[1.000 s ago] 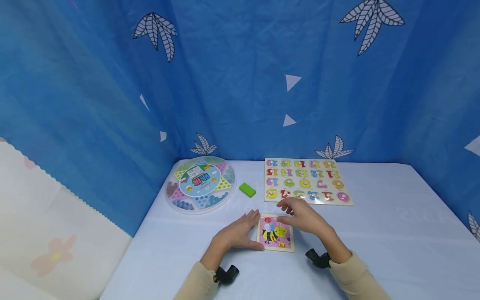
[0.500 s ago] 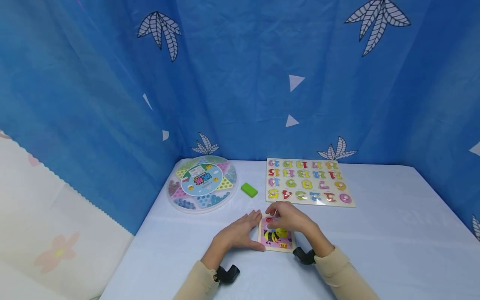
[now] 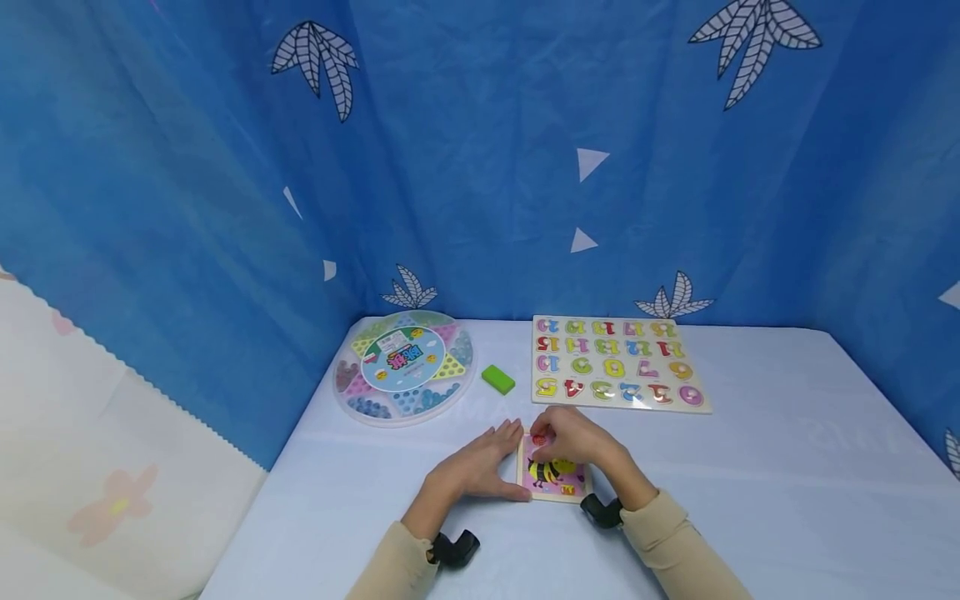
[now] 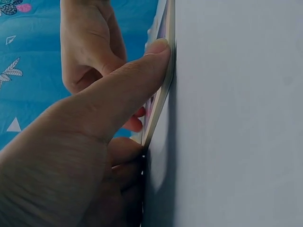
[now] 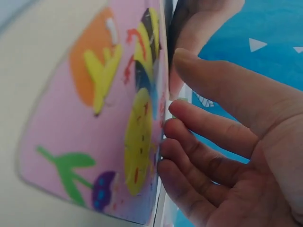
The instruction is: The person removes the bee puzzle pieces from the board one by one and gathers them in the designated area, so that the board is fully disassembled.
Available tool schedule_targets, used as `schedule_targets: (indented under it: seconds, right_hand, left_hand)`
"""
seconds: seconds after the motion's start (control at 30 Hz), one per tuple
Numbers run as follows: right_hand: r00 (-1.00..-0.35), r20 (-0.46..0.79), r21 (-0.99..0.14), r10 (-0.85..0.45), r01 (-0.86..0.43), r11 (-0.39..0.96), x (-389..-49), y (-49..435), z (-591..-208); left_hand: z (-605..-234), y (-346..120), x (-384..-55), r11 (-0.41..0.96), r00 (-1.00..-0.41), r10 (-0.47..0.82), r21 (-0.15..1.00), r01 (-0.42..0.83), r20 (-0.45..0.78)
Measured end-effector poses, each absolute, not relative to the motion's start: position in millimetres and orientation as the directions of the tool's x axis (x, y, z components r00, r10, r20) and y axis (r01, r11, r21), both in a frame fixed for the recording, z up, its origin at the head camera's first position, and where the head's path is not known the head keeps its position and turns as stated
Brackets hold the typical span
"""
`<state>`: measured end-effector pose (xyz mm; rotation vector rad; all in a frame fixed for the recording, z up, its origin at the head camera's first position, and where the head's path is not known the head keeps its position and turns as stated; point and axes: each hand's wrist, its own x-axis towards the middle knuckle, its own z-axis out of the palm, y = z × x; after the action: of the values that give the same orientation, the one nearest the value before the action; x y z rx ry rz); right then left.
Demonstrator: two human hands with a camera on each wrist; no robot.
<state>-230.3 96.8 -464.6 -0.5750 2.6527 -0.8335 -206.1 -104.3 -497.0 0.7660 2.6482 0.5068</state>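
We see a pale blue surface (image 3: 750, 483) boxed in by a blue leaf-print curtain (image 3: 480, 167); toward its far edge lie a number puzzle board (image 3: 611, 367), every slot of it apparently filled, a round clear marble game case (image 3: 405, 367) near the far left corner, and between them a small green block (image 3: 497, 379); at the middle of the near edge sits the small bee puzzle (image 3: 551, 475), flat on the surface and framed by both hands. The left hand (image 3: 476, 468) lies with straight fingers, thumb pressed along the puzzle's left edge, bracing it; the right hand (image 3: 577, 437) rests over the far part of the picture, fingertips (image 5: 175, 137) bent lightly against a piece, holding nothing we can make out; the bee picture looks nearly whole, so we judge only the last seating remains.
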Motion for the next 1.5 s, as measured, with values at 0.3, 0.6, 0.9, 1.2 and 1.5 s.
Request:
schedule_targets:
  seconds: [0.3, 0.6, 0.9, 1.2, 1.5]
  right_hand:
    - [-0.884, -0.126, -0.562, -0.450, -0.310, 0.767, -231.5, 95.0, -467.7]
    - [-0.906, -0.119, -0.560, -0.407, -0.277, 0.781, -231.5, 93.0, -468.3]
    - [-0.898, -0.095, -0.577, -0.431, -0.303, 0.759, -231.5, 95.7, -468.1]
    - [-0.904, -0.096, -0.625, -0.418, -0.272, 0.732, -232.8, 96.0, -471.3]
    - [-0.915, -0.111, -0.619, -0.388, -0.241, 0.747, -231.7, 94.3, -470.5]
  left_hand:
    - [-495.6, -105.7, -207.0, 0.790, -0.798, 0.557, 0.445, 0.422, -0.231]
    - [-494.3, -104.1, -207.8, 0.790, -0.801, 0.554, 0.446, 0.420, -0.227]
    - [-491.9, -104.2, -208.0, 0.790, -0.799, 0.557, 0.442, 0.424, -0.228]
    - [-492.7, -103.5, -206.0, 0.793, -0.799, 0.556, 0.436, 0.426, -0.230]
    - [-491.7, -102.3, -205.4, 0.793, -0.795, 0.557, 0.437, 0.424, -0.238]
